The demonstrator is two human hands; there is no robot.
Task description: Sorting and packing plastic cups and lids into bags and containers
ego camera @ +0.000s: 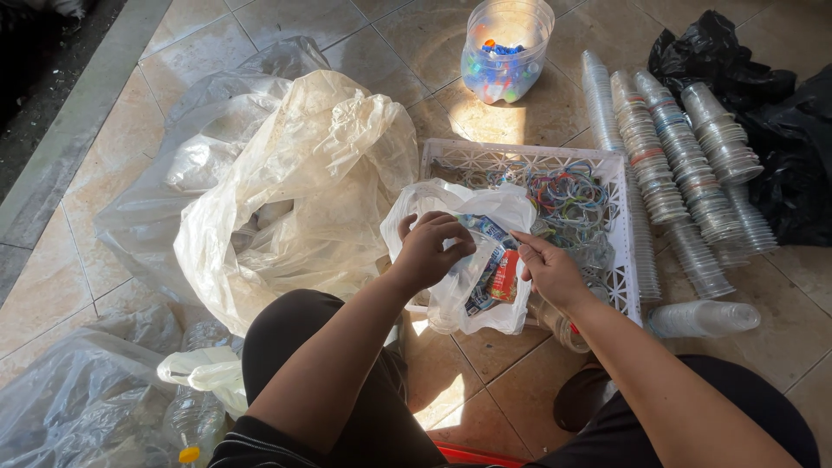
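We hold the small clear bag (472, 260) of torn labels over the white crate (529, 165): left hand (426, 253) pinching its mouth, right hand (548, 269) fingers curled on its edge. Best keep that mouth wide. Stacked cups (685, 165) and the big sack (303, 191) crowd us.

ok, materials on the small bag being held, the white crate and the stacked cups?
Small bag: thin translucent plastic film, glossy and creased, with coloured wrappers showing through; both hands grip it. White crate: looks like rigid moulded plastic, matte, lattice walls. Stacked cups: clear thin plastic, ribbed rims, sunlight glinting off them.
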